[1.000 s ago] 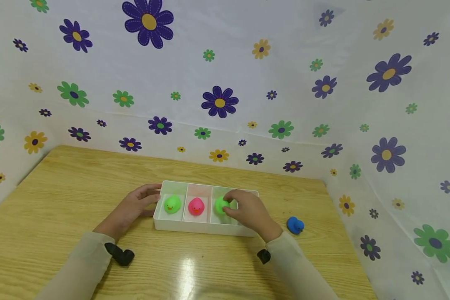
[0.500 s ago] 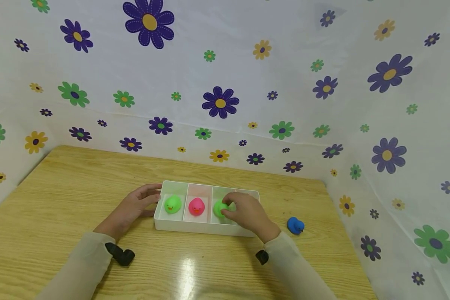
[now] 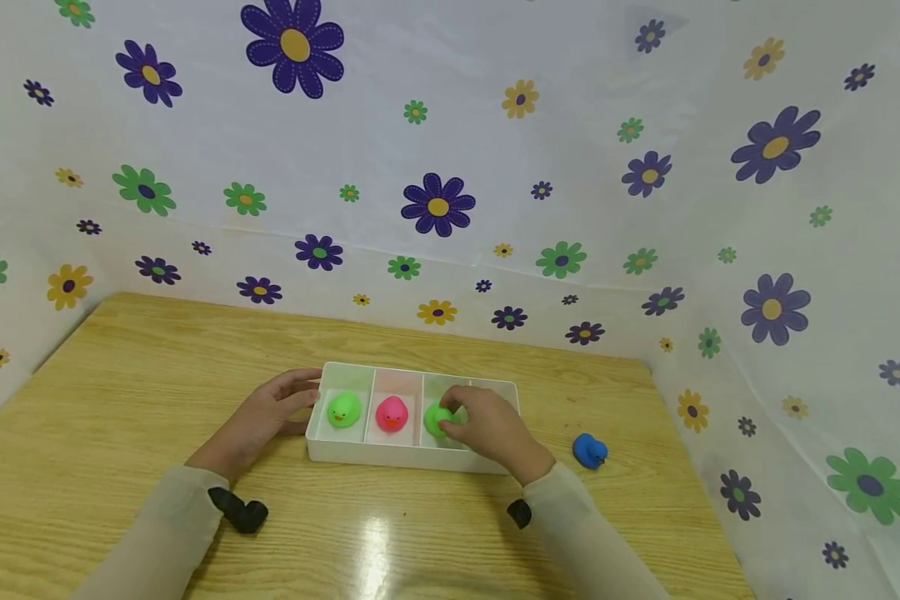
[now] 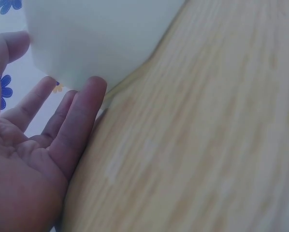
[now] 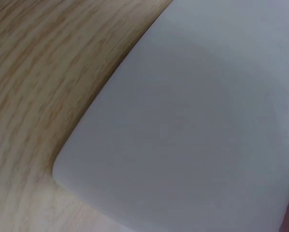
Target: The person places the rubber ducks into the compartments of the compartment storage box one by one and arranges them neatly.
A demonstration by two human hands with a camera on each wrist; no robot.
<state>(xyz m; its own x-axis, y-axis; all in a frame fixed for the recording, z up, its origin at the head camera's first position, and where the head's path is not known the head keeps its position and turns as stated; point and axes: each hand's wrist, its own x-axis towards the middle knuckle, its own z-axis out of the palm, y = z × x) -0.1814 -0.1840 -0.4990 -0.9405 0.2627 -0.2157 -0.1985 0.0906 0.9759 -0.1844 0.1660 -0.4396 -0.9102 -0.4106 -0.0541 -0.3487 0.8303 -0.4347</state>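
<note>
A white divided tray [image 3: 390,454] lies across the table. A light green rubber duck [image 3: 343,410] sits in its leftmost compartment and a pink rubber duck [image 3: 392,414] in the one beside it. My right hand [image 3: 492,427] reaches over the tray's right part, thumb and forefinger pinching a green rubber duck [image 3: 433,419] in the third compartment; the fingers partly cover it. At the tray's left end, my left hand [image 3: 264,414] rests with relaxed, spread fingers. In the left wrist view, its fingertips [image 4: 93,87] touch the tray's end wall. The right wrist view is mostly filled by the tray's outer wall [image 5: 183,121].
A blue rubber duck [image 3: 590,451] lies on the wooden table [image 3: 195,358], right of the tray. Behind and at both sides hangs a white cloth [image 3: 480,150] printed with flowers. Dark wrist straps or mounts [image 3: 240,511] sit at the sleeves.
My right hand has shifted slightly left and lower, and the green duck in its fingers has moved a little left within the third compartment. My left hand stays at the tray's end.
</note>
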